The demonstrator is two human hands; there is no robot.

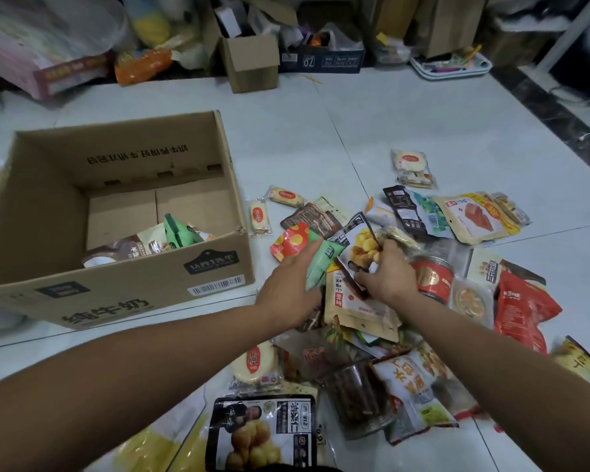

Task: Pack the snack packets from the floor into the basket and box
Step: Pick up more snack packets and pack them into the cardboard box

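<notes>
left hand holds green packet, right hand dark packet, box leftward.

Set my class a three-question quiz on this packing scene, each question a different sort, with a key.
1. True or false: the box is empty.
2. Which hand grips the green packet above the pile? A. left B. right
3. Fill in: the right hand holds a black packet picturing ___ balls.
Key: 1 false, packets lie in it; 2 A, the left hand; 3 yellow.

Matt cardboard box, glossy plastic packets, shiny floor tiles.
</notes>
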